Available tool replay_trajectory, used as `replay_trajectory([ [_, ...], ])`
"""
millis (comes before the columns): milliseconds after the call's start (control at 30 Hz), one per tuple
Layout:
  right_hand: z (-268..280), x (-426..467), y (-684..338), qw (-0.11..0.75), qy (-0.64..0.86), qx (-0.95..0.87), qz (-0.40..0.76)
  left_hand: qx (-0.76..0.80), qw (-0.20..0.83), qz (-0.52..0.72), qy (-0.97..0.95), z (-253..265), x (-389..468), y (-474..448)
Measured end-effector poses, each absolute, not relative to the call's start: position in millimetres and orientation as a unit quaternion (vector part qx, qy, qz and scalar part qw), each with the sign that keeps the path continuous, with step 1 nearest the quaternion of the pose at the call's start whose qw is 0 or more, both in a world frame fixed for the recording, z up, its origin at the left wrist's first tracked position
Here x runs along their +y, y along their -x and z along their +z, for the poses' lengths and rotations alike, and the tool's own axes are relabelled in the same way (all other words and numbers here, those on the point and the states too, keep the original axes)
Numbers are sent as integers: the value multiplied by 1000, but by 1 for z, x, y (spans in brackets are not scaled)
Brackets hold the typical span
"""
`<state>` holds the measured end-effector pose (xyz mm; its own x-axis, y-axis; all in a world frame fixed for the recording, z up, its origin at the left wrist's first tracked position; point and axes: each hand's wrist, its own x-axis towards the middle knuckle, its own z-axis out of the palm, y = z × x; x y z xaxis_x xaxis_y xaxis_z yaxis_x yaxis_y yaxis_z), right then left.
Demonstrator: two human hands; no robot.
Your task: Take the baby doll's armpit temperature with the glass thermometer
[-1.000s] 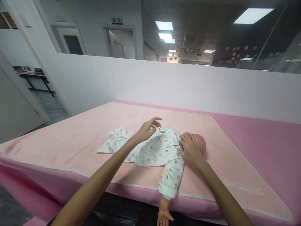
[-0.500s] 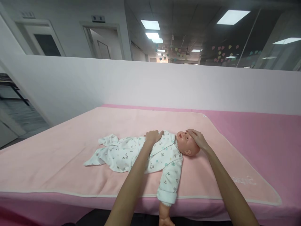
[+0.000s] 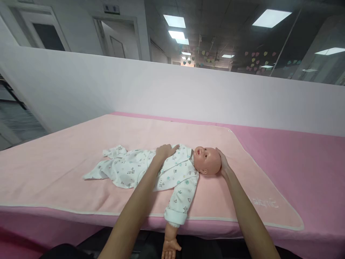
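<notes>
A baby doll point(image 3: 172, 172) in a white printed outfit lies on its back on a peach blanket point(image 3: 231, 201), head to the right. My left hand point(image 3: 165, 151) lies across its torso, thumb out over the chest and fingers bent down over the far side, their tips hidden. Against the crown of the doll's head point(image 3: 208, 161), my right hand point(image 3: 224, 163) is cupped, its fingers partly behind the head. The doll's near arm point(image 3: 180, 201) hangs past the blanket's front edge, palm showing. Both trouser legs point left, the feet not visible.
Under the blanket is a pink padded surface point(image 3: 318, 180). A low white wall point(image 3: 172, 90) runs along its far side, with glass above. Doors point(image 3: 118, 39) stand beyond at the left. My dark-clothed legs point(image 3: 205, 248) are below the front edge.
My right hand has slid from the doll's forehead to the crown, uncovering the brow. My left hand stays on the torso. The view has shifted slightly, moving the doll left in the picture.
</notes>
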<state>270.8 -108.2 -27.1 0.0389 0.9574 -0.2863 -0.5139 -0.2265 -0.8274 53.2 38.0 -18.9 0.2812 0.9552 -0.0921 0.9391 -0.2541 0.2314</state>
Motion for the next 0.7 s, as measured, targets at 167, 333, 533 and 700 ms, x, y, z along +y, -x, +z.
replay_trajectory([
  [167,-33,-106,-275,571,419,-227,668,590,111,31,-799,-19,36,-50],
  [333,-40,-94,-291,665,474,-205,539,584,100,33,-805,-20,34,-48],
  [533,-39,-89,-287,727,472,-282,411,579,87,34,-810,-22,36,-48],
  [700,-41,-95,-278,680,450,-323,480,577,87,41,-811,-23,37,-49],
])
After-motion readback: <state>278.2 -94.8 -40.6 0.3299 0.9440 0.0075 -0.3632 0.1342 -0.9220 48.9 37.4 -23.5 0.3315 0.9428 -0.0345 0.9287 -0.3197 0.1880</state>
